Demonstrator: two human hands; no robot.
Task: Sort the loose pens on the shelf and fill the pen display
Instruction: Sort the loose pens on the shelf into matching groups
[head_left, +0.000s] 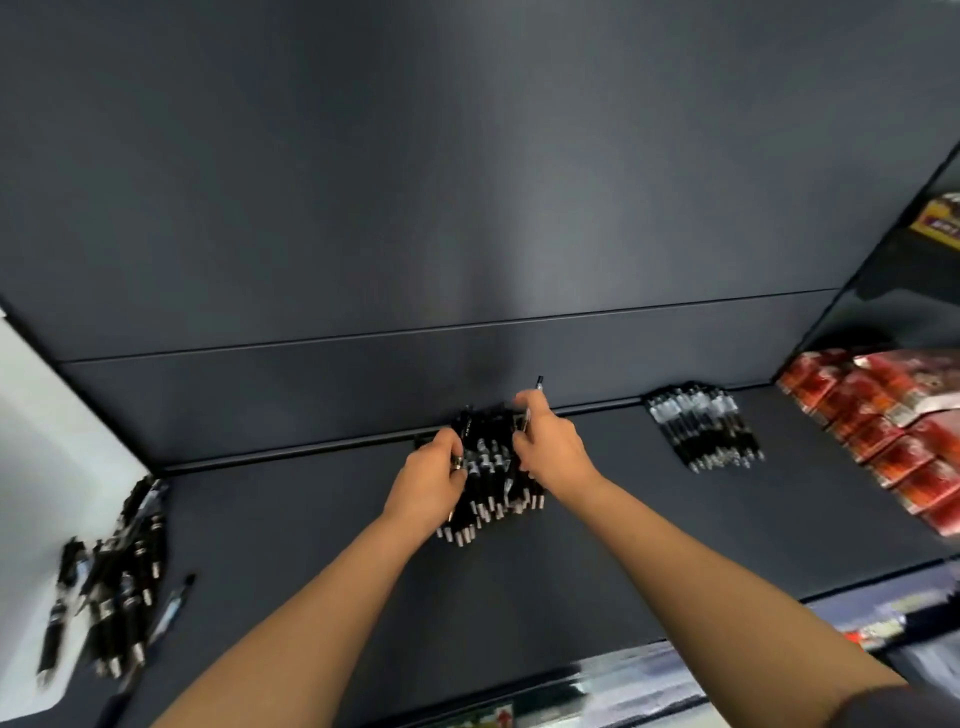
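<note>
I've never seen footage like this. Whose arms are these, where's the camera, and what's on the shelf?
No machine here: a person's two bare arms, filmed by one wide camera worn on their head, looking forward and down. The dark shelf holds three groups of black pens: a loose heap at left, a middle pile, and a tidy row at right, beside red packets. The left hand grips pens in the middle pile; the right hand pinches a pen above it.
</note>
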